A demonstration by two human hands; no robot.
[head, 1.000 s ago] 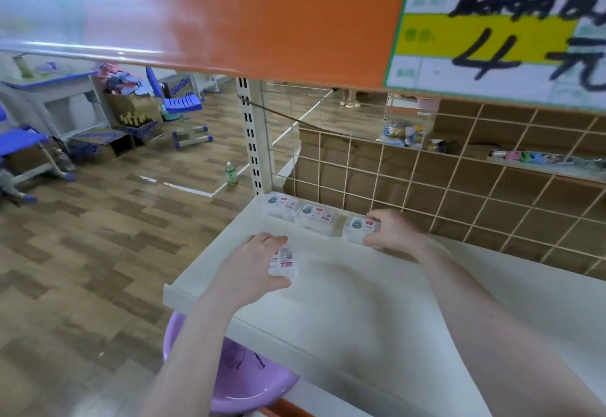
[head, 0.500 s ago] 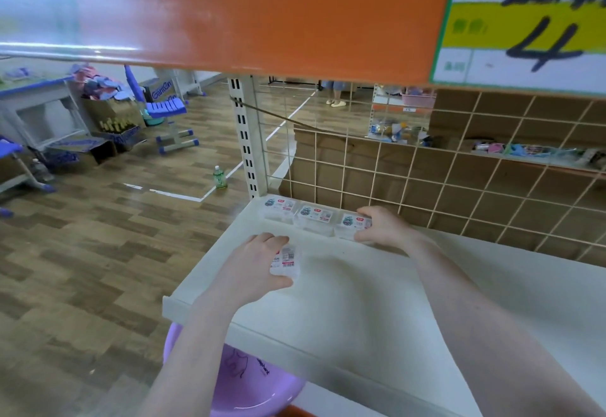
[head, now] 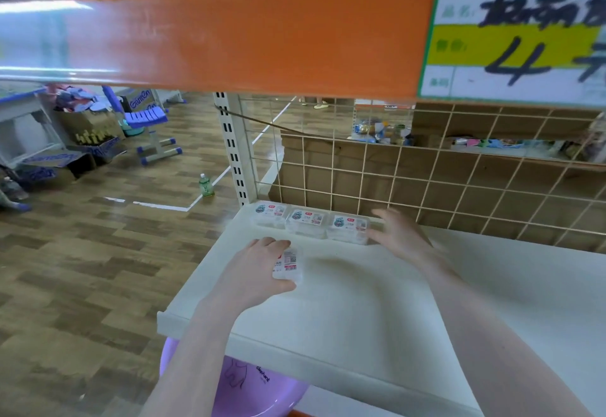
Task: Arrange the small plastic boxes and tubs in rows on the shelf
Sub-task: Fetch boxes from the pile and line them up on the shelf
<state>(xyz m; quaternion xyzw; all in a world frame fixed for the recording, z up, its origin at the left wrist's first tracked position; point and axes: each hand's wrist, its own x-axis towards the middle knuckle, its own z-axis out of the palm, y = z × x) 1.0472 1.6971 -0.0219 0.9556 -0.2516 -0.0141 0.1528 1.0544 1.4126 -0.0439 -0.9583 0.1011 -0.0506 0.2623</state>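
Left hand (head: 259,269): grip closed around a small clear plastic box (head: 288,265), fingers curled over its far edge, thumb at its near edge. Most of the box is hidden under the hand; only its right part shows, with a white label carrying a red strip and a code square. Print too small to read. The box rests on the shelf (head: 360,302), near the left front.

Right hand (head: 398,233): motion-blurred, fingers spread and straight, holding nothing. Whether its fingertips touch the nearest box cannot be told.

Row of three boxes (head: 311,223) at the shelf's back left corner, side by side and touching, against the wire grid (head: 426,187). Clear rectangular tubs with rounded corners, flat labelled lids.

Shelf: matte off-white, smooth, raised front lip. Brown cardboard behind the grid. Above, a glossy orange shelf edge (head: 262,36) with a price card (head: 515,39) cut off at right. A lilac plastic basin (head: 249,390) below is partly hidden by the shelf.
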